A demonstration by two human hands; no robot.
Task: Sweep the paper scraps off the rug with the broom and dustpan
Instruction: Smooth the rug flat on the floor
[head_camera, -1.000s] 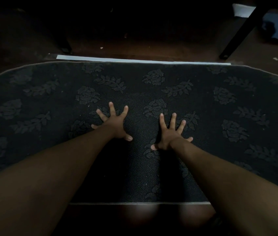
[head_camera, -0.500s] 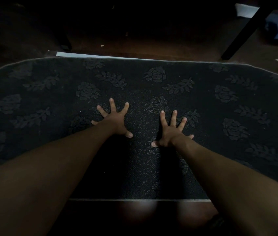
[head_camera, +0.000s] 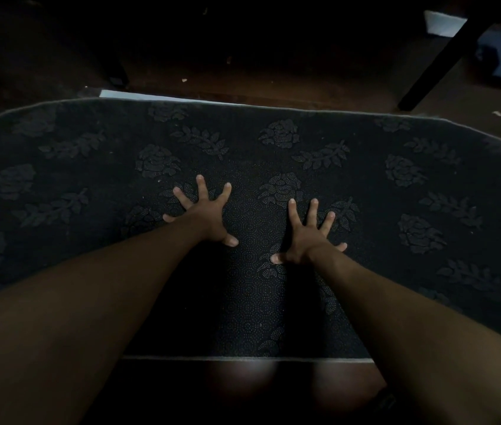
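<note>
Pressing flat with fingers spread wide, left hand and right hand stay planted on the dark grey rose-embossed oval rug, holding nothing, barely shifted from a second ago. Showing no broom or dustpan, only tiny pale paper scraps on the dark floor beyond. Suggesting sweeping not yet begun.

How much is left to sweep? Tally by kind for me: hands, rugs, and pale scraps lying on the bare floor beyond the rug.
Hands: 2 (left hand, right hand)
Rug: 1
Pale scraps plainly seen: 2 (left scrap, right scrap)
Total: 5
</note>
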